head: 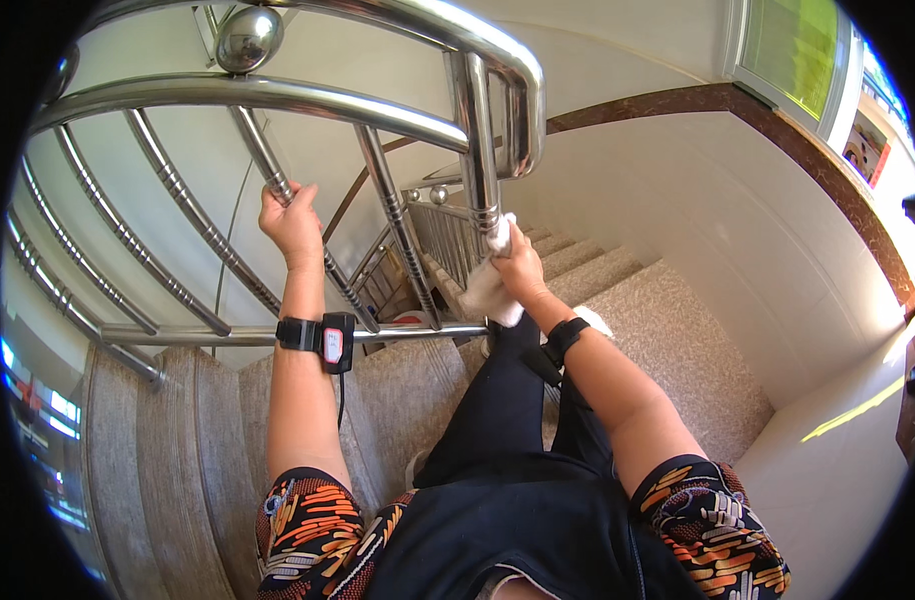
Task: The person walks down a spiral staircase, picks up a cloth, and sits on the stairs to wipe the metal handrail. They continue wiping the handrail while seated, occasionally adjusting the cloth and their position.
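My left hand [292, 220] is closed around a slim metal baluster [256, 142] of a polished stair railing. With my right hand [519, 262] I hold a white cloth [495, 289] against the lower part of the thicker upright post [478, 150] at the railing's end. Part of the cloth hangs below my fingers, and its wrapped part hides some of the post. Above both hands run the curved metal handrail [427, 19] and a second rail [277, 91], with a shiny metal ball [249, 39] between them. Each wrist wears a black strap.
Carpet-like stair treads [675, 330] lie below me, and more steps [157, 450] curve away at the left. A bottom rail [240, 334] joins the balusters. Along the right runs a pale wall with a brown stone trim [652, 103], beneath a window [787, 52].
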Demonstrator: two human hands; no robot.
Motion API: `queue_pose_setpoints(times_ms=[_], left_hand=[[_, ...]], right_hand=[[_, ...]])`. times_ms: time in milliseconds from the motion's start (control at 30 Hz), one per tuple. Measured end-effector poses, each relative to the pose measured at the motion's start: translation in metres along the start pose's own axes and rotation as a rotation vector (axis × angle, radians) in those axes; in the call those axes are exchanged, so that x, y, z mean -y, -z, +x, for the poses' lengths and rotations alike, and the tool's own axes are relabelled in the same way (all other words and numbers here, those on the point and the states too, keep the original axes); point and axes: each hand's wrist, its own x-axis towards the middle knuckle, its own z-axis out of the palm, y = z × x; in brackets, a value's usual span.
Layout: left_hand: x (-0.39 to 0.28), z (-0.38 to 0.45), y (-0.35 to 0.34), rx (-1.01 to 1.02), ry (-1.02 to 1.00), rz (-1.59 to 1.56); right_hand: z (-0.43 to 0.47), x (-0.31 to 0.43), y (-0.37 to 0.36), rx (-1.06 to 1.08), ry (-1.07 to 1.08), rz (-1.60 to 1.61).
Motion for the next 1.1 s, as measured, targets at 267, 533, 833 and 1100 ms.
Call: queue_pose_setpoints(times_ms=[267, 533, 833, 1100], left_hand=[[-0.005, -0.004, 0.002, 0.033, -0.028, 0.012], [-0.004, -0.004, 0.003, 0.051, -0.042, -0.016], [-0.001, -0.002, 0.002, 0.046, -0.038, -0.062], [0.004, 0.001, 0.011, 0.095, -0.066, 0.036]], right_hand=[[0.028, 0.106, 0.043, -0.667, 0.548, 0.341], [0.026, 0.075, 0.018, -0.633, 0.767, -0.294], [-0.031, 0.007, -0.016, 0.014, 0.500, -0.800], [0.026, 0.109, 0.051, -0.594, 1.164, -0.584]])
